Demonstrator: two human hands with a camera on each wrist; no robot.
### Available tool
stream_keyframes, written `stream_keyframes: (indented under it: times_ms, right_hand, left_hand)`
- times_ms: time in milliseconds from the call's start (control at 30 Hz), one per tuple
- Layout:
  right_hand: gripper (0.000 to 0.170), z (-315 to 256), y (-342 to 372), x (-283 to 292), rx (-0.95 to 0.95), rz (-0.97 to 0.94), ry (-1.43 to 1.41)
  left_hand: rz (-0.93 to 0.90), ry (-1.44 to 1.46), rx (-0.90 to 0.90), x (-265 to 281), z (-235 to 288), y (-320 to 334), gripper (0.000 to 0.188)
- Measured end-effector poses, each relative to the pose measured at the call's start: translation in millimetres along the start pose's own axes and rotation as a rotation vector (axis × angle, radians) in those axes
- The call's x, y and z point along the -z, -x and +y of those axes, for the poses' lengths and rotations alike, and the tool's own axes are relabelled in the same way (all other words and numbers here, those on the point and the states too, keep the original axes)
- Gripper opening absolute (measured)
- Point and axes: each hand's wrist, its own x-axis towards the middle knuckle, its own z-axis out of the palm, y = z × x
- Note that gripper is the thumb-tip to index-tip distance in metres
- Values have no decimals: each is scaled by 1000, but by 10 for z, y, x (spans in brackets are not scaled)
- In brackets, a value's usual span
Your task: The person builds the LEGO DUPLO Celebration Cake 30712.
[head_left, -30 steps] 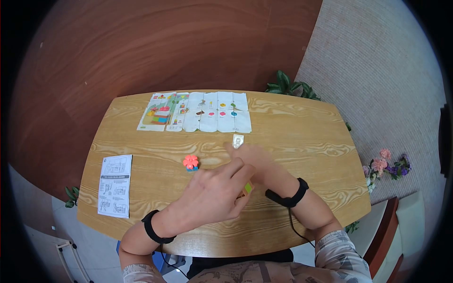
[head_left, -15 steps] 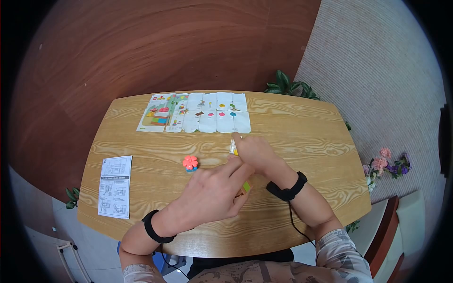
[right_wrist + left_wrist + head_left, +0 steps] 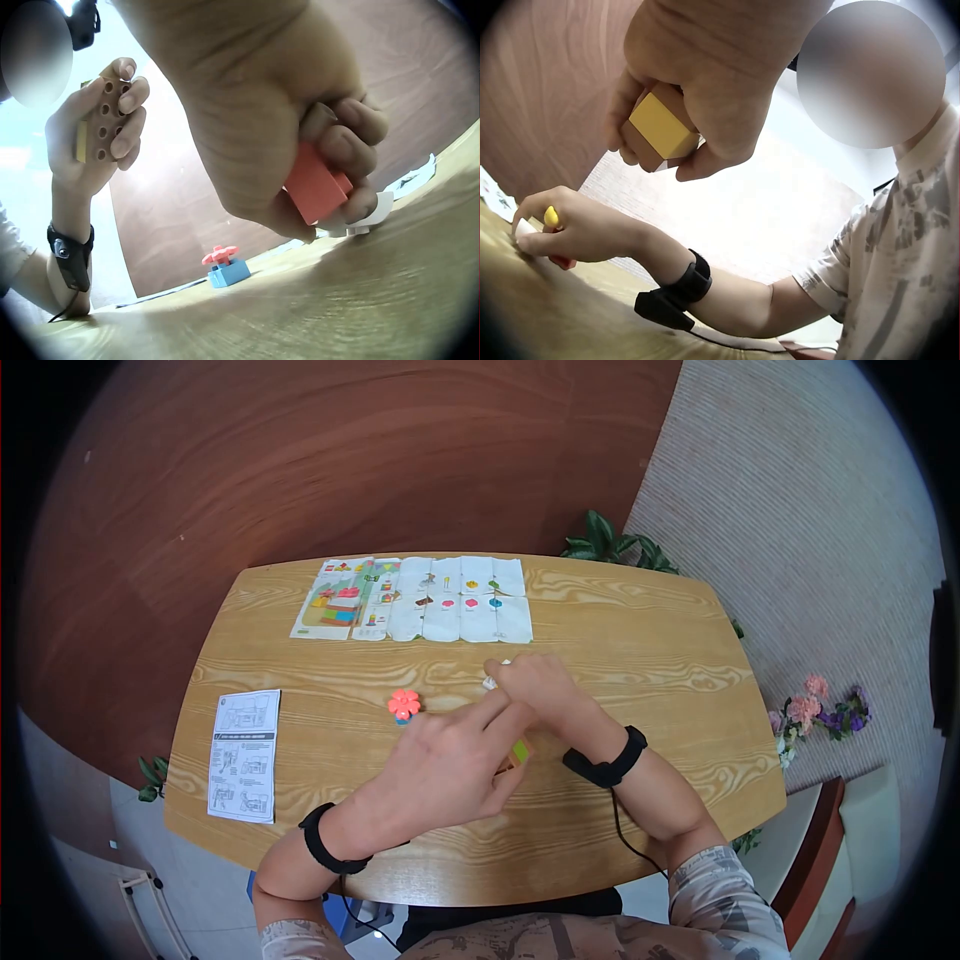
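Note:
My left hand grips a small stack of toy bricks above the table. The stack shows a yellow brick on one side, a brown brick with round holes, and a light green patch. Low over the table, my right hand pinches a white toy piece at the tabletop. Curled fingers of that same hand also hold a red brick, and a yellow rounded tip pokes out between them. Left of both hands, a coral flower sits on a blue brick.
A colourful picture sheet lies unfolded along the table's far edge. Another printed leaflet is at the left. The wooden table has a curved edge. Cables hang from both wrist straps.
My right hand has come down onto the white piece, which lay flat on the table and is now tilted between its fingers. The left hand has stayed nearly still with its bricks.

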Motion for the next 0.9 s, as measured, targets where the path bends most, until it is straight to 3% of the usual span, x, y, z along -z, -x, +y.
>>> stream_keyframes:
  times_ms: [200, 367, 500, 600, 700, 900]
  right_hand:
    - [36, -77, 52, 38, -67, 6, -74]
    - [23, -4, 151, 38, -60, 144, -191]
    - [23, -80, 243, 268, -31, 271, -404]
    - [29, -150, 359, 563, -76, 455, -1097]
    - [35, -236, 519, 773, 124, 444, -1576]
    - [40, -469, 652, 741, 189, 325, -1694]
  left_hand:
    - [34, 39, 40, 35, -39, -1, 28]
    - [182, 83, 74, 83, -82, -54, 31]
    - [166, 88, 130, 111, -112, -67, 35]
    - [261, 130, 166, 117, -147, -69, 44]
    - [371, 268, 140, 130, -172, -73, 53]
    - [436, 628, 81, 101, -153, -11, 60]
